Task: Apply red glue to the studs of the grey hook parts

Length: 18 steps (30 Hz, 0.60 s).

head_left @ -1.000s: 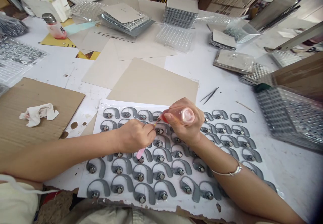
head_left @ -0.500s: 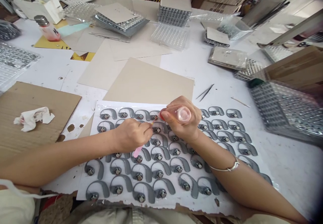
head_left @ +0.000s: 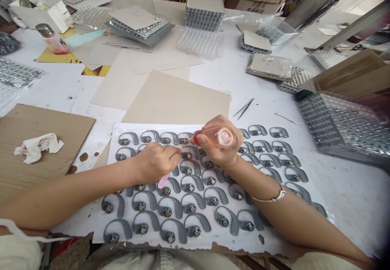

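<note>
My right hand is wrapped round a clear squeeze bottle with reddish liquid and a red collar, tilted so its nozzle points left. My left hand is closed on a thin tool with a pink flat handle. Its yellowish tip comes close to the bottle's nozzle; whether they touch I cannot tell. Both meet above a grey ear-hook earphone part in the back row. Below lie rows of such parts, each with a round metal piece, on a white sheet. My hands and forearms hide some of them.
Black tweezers and a thin stick lie beyond the sheet. Beige card covers the table behind. Stacked clear trays stand right. At left are brown cardboard, crumpled tissue and a capped bottle.
The whole view has shifted slightly, with things sitting a little further left. Both hands keep nearly the same pose, bottle and pink-handled tool still held tip to tip.
</note>
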Each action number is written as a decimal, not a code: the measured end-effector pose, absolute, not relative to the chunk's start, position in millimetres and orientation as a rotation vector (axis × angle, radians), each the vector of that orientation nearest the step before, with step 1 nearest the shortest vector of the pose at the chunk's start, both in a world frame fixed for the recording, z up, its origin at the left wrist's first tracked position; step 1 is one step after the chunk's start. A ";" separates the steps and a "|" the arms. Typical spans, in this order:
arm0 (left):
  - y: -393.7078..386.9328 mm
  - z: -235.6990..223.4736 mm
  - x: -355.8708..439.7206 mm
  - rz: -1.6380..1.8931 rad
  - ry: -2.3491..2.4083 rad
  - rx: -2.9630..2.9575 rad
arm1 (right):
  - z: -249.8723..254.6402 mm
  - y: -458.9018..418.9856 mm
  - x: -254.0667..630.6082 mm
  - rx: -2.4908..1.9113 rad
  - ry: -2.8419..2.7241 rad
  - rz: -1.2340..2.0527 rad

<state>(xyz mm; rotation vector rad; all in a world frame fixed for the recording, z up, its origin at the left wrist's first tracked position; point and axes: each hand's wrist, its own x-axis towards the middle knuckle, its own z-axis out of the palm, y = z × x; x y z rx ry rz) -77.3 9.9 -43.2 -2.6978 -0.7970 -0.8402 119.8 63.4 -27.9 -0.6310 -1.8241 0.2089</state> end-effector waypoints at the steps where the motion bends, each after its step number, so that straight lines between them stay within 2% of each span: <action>1: 9.9 -43.1 -77.1 -0.845 -0.797 -2.695 | -28.6 63.6 119.9 -0.631 -1.831 0.206; 18: 10.7 -41.7 -77.9 -0.851 -0.796 -2.708 | -31.6 65.5 118.3 -0.605 -1.862 0.147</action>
